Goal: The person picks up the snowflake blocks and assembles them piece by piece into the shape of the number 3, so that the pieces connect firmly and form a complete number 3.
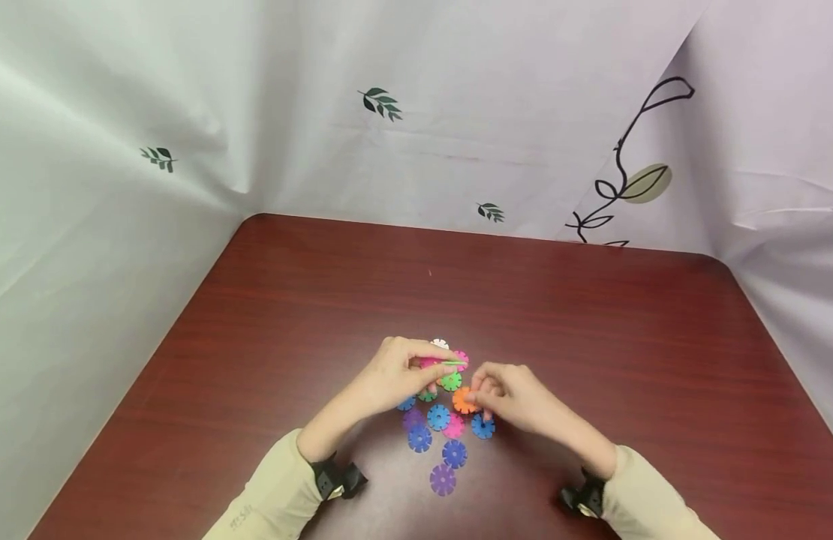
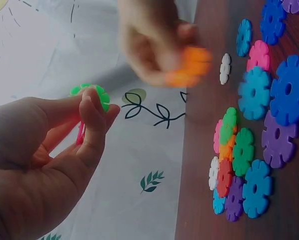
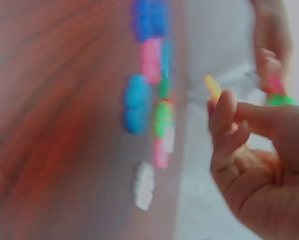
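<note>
White cloth [image 1: 308,112] hangs behind the tabletop [image 1: 308,300]. Above the disc cluster [image 1: 433,417], partly hiding it, fingers of the left hand [image 1: 392,375] pinch a green disc [image 2: 104,98] and pink disc [image 2: 80,134]; over the cluster's right side, the right hand [image 1: 511,394] pinches an orange disc [image 2: 193,66].

My left arm [image 1: 331,421], in a cream fabric sleeve [image 1: 271,487], slants forward and inward, and my bare left hand [image 1: 398,373] is set in a pinch. My right arm [image 1: 585,441], sleeved alike, slants in opposite; my right hand [image 1: 514,393] pinches too, its lower fingers [image 3: 223,156] curled, near the left but apart.
</note>
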### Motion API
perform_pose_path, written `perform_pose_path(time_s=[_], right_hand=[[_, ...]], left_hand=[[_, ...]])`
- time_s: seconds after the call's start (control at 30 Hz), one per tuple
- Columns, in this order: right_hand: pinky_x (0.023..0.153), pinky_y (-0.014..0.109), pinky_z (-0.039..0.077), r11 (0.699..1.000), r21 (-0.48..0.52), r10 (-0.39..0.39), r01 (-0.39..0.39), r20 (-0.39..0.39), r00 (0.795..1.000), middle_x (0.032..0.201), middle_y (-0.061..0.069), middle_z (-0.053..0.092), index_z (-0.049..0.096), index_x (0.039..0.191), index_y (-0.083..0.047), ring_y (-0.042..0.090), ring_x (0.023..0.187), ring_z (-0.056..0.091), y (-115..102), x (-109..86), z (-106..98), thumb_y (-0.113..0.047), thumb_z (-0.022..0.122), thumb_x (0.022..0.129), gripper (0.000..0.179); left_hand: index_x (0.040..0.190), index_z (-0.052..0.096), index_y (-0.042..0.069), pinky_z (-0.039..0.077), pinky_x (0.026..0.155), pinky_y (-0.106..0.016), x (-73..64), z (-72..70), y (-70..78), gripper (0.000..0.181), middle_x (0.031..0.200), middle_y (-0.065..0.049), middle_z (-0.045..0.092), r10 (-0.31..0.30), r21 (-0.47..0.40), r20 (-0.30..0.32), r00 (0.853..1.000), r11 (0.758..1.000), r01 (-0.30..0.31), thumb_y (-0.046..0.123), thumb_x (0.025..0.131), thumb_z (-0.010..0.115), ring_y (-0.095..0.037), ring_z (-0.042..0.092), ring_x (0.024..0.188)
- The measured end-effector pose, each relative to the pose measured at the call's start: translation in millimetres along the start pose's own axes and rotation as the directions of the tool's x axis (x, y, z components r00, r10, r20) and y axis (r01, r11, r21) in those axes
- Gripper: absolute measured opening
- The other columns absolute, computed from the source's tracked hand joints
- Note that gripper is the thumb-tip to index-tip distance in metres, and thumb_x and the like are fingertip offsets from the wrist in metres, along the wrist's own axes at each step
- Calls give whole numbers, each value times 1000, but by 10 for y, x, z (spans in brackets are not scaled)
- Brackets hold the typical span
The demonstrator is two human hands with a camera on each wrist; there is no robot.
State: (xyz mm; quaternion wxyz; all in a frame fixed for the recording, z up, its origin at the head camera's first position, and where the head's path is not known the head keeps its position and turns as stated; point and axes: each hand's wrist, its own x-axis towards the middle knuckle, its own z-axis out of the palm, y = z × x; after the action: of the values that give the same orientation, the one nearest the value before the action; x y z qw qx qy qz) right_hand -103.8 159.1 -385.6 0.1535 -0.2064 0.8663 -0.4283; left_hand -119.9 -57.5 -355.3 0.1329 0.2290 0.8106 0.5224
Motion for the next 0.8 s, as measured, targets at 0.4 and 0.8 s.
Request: perform_pose_path(time_s=[0.4, 0.8], right_hand=[[56, 33, 55, 935, 323, -58, 144, -261, 964, 68, 10, 64, 54, 92, -1, 18, 58, 63, -140, -313, -279, -8, 64, 88, 13], [58, 27, 56, 934, 229, -125, 273, -506, 853, 80, -2, 71, 63, 103, 2, 13, 67, 69, -186, -425, -195, 6, 70, 79, 25]], left_hand=[[104, 73, 13, 53, 49, -29, 2, 76, 90, 23, 77, 1, 69, 120, -57, 61, 991, 992, -117, 13, 82, 72, -17, 66, 57], [130, 53, 17, 57, 65, -35, -19, 153, 252, 57, 97, -14, 71, -60, -378, 49, 997, 923, 74, 6, 78, 74, -22, 71, 71]])
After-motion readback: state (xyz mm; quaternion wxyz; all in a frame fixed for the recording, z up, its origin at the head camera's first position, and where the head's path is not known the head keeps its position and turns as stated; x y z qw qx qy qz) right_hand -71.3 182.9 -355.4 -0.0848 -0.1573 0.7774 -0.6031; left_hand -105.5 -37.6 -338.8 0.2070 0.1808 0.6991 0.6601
